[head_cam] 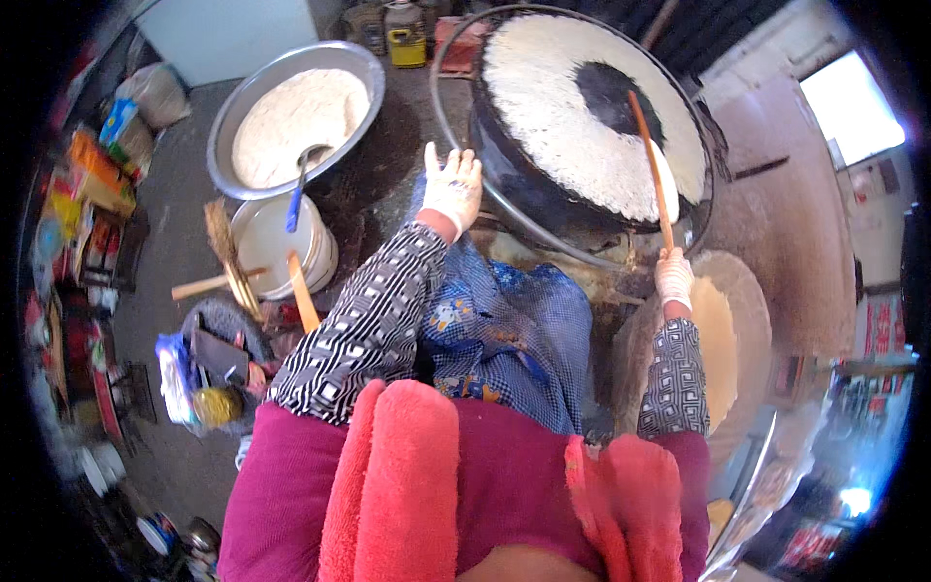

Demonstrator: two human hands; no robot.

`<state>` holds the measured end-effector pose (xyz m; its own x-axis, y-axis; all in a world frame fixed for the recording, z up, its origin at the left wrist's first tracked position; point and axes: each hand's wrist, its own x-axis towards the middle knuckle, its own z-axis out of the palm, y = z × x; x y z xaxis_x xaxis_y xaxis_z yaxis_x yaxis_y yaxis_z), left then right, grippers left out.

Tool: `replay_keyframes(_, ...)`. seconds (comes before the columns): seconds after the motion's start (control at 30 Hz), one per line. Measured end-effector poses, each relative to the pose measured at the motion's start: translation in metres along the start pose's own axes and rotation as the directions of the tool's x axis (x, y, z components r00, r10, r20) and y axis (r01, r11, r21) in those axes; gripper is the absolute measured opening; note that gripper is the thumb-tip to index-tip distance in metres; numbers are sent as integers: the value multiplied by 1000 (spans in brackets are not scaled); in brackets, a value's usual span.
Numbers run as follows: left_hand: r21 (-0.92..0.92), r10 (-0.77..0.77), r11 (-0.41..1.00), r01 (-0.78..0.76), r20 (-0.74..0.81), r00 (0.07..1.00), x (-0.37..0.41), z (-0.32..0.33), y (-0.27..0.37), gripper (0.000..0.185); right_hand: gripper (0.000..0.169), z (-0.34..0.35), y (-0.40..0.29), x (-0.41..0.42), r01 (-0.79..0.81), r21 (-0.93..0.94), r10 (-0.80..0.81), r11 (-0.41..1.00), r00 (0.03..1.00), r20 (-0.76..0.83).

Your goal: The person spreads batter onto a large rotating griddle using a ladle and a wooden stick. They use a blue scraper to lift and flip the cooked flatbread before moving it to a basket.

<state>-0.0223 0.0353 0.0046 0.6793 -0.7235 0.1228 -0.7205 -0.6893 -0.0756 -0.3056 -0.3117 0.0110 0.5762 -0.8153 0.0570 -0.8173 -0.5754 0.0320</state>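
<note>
My gloved right hand [675, 279] grips the lower end of a long wooden spreader [653, 164], whose shaft reaches over a large round black griddle [509, 171]. Pale batter [534, 94] lies in a broad ring on the griddle, around a dark bare centre. A thick white mass of batter [665, 182] sits along the spreader. My gloved left hand [453, 185] has its fingers spread beside the metal hoop [502, 200] that runs around the griddle; whether it touches the hoop I cannot tell. Nothing shows in that hand.
A metal basin [371, 73] of batter holds a blue-handled ladle [294, 207]. Below it stands a white bucket [327, 247] with a wooden stick and a brush [227, 251] across it. At right, under my forearm, is a round board [749, 313] bearing a thin tan sheet [716, 342].
</note>
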Motion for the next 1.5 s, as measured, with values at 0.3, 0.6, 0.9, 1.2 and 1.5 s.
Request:
replay_keyframes(0.3,-209,295,936,-283,24,955,-24,-47,69,35,36,4,0,3,61,3,-60,998,992,-112)
replay_keyframes(0.6,-33,228,972,-232,-90,969,-36,-12,50,45,34,6,-14,-28,131,44,-130,990,991,-32)
replay_keyframes(0.9,-38,71,996,-75,-99,992,-12,-5,19,37,36,-1,-28,-35,122,-54,-122,991,992,0)
replay_keyframes(1.2,24,-24,999,23,70,997,24,-20,-15,33,31,-50,-37,-83,286,5,-284,958,954,-99)
replay_keyframes(1.5,-38,112,993,-113,-21,993,2,-33,-4,39,30,-28,53,-253,314,32,-308,949,942,-130)
